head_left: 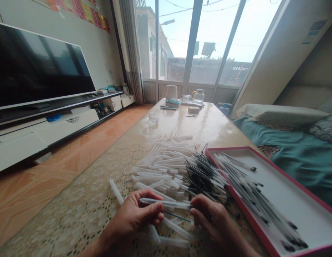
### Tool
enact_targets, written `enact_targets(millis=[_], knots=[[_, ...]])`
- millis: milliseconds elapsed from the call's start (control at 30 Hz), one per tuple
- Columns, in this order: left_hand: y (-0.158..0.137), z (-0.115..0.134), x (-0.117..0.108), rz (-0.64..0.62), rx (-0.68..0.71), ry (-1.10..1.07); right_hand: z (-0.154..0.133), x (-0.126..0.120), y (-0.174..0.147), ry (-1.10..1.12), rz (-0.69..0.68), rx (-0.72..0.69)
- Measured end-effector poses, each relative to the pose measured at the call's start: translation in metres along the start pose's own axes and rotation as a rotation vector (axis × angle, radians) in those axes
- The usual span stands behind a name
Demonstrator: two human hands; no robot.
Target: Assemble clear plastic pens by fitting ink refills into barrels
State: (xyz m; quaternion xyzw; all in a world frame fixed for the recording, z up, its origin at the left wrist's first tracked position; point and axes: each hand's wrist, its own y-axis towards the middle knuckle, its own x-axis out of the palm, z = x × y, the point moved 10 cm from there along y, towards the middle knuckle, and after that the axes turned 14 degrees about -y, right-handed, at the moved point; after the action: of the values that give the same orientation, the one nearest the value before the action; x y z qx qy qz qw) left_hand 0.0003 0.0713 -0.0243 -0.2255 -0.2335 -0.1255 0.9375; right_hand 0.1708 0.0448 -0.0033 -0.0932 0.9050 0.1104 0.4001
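A translucent white pen (175,204) lies level between my two hands, its pointed tip to the left. My left hand (140,210) pinches the barrel near that tip with thumb and fingers. At the other end, the fingers of my right hand (210,216) close on the pen's dark end, which they partly hide. Below the pen, a thin dark refill (178,216) and loose white pen barrels (178,228) lie on the table. Just beyond my hands are a heap of white barrels (166,164) and a pile of black refills (205,169).
To the right, a shallow pink-edged box (246,210) holds several dark-ended pens (249,189). A drinking glass (153,117), a glass jug (199,95) and a kettle (170,92) stand farther along the patterned table (109,160). A bed or sofa (294,150) flanks the right side.
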Motion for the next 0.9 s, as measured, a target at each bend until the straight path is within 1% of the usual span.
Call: enact_targets(millis=[100, 200, 267, 433, 567, 733, 900], knots=[[0.0007, -0.0019, -0.0013, 0.005, -0.011, -0.001, 0.0013, 0.0003, -0.0003, 0.006, -0.005, 0.019], [0.0021, -0.0028, -0.0035, 0.018, -0.003, -0.014, 0.0, -0.0016, 0.0002, -0.017, 0.025, -0.019], [0.0032, -0.0032, -0.0031, 0.006, 0.001, -0.027, -0.0004, -0.0014, 0.0005, -0.018, 0.019, -0.03], [0.0037, -0.0018, -0.0032, 0.008, 0.003, -0.018, 0.0031, -0.0015, -0.0006, 0.003, -0.015, 0.033], [0.0029, -0.0029, -0.0026, 0.009, -0.01, -0.006, -0.0033, -0.0025, -0.0014, -0.026, 0.002, -0.032], [0.0024, -0.0024, -0.0025, 0.015, -0.003, -0.033, 0.0022, -0.0011, -0.0004, -0.009, 0.009, 0.003], [0.0011, -0.0014, -0.0025, 0.023, -0.007, -0.03, -0.0048, -0.0056, 0.0005, -0.031, 0.042, -0.064]])
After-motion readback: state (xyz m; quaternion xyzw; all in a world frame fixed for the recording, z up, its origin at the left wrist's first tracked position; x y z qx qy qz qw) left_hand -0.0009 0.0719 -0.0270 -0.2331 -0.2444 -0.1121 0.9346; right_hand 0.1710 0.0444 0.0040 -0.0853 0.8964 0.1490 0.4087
